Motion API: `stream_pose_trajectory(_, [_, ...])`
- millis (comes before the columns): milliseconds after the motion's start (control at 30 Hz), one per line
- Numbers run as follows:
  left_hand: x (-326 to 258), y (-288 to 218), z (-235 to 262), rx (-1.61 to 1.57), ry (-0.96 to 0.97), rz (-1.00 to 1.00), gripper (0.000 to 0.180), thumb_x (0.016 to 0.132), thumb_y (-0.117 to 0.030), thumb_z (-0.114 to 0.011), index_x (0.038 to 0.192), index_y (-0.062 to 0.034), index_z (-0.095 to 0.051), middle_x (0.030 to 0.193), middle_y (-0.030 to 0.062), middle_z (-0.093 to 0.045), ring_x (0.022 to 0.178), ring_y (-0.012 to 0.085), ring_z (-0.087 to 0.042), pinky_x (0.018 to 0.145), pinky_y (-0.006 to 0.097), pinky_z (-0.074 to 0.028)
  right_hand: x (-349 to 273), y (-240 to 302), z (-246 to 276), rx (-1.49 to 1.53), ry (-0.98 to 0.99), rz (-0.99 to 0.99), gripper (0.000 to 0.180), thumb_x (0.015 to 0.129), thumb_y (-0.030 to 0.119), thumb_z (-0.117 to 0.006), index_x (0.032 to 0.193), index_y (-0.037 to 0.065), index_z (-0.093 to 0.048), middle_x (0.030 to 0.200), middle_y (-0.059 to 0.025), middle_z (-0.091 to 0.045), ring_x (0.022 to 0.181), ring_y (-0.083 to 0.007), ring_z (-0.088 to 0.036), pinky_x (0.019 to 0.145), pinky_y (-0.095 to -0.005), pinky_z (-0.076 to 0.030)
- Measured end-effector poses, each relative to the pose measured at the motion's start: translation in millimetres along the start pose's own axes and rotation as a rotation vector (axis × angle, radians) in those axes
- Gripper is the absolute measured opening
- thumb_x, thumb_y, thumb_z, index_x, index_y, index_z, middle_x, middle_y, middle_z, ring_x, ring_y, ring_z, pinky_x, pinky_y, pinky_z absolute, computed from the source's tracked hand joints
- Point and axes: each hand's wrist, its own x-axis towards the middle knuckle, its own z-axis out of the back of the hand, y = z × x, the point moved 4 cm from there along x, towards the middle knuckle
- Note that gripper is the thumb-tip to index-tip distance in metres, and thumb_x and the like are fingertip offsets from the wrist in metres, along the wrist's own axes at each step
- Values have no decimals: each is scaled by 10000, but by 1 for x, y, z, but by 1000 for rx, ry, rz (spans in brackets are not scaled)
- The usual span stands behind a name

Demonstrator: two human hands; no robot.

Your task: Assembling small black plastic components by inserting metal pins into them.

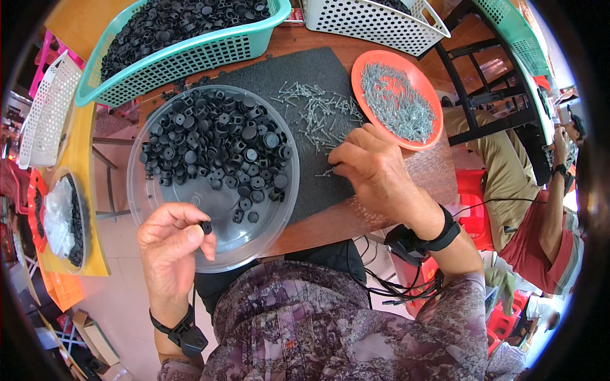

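Observation:
My left hand pinches a small black plastic part between thumb and forefinger, over the near left rim of a clear round tub. Many similar black plastic caps are heaped in that tub, mostly toward its far side. To the right, my right hand is lowered to a dark mat, thumb and fingers drawn together at a thin silver screw. Loose screws lie scattered on the mat just beyond it. An orange plate piled with more screws sits beside this hand.
Behind the tub stands a turquoise basket full of black parts. A white perforated basket is at the far edge. Cables hang near my right wrist. On the right sits another person, near red stools.

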Motion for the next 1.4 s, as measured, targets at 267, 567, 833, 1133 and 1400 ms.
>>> stream_pose_trajectory(267, [1, 0, 0, 13, 4, 7, 194, 752, -61, -657, 877, 69, -585, 705, 123, -606, 554, 175, -581, 503, 268, -481, -3, -1, 0, 40, -8, -26, 181, 634, -54, -661, 791, 23, -618, 741, -88, -526, 713, -261, -506, 626, -358, -410])
stream_pose_trajectory(567, [0, 0, -3, 22, -11, 7, 183, 751, -49, -642, 876, 72, -584, 712, 123, -605, 561, 174, -577, 508, 265, -479, -3, 1, -2, -1, 85, 5, 138, 647, -50, -638, 730, 8, -545, 738, -94, -534, 714, -268, -512, 615, -355, -425])
stream_pose_trajectory(833, [2, -2, -1, 10, -5, 13, 166, 750, -37, -635, 865, 72, -586, 712, 122, -604, 557, 171, -576, 509, 262, -476, -4, -1, -5, 222, -70, -147, 119, 636, -61, -578, 699, 12, -508, 671, -116, -531, 649, -301, -520, 575, -384, -415])
stream_pose_trajectory(1133, [-1, -4, -4, -113, 64, 80, 171, 778, -40, -633, 907, 63, -589, 748, 131, -619, 577, 168, -585, 514, 262, -472, -1, 10, -1, 339, -103, -246, 118, 689, -57, -603, 772, 17, -560, 709, -79, -550, 639, -188, -548, 570, -292, -438])
stream_pose_trajectory(1400, [-2, 4, -7, -330, 242, 100, 228, 842, -123, -624, 962, 64, -572, 777, 119, -620, 601, 164, -583, 531, 292, -466, 19, 45, 2, 569, -99, -308, 162, 695, -67, -613, 838, 10, -605, 736, -50, -558, 641, -112, -524, 597, -229, -432])
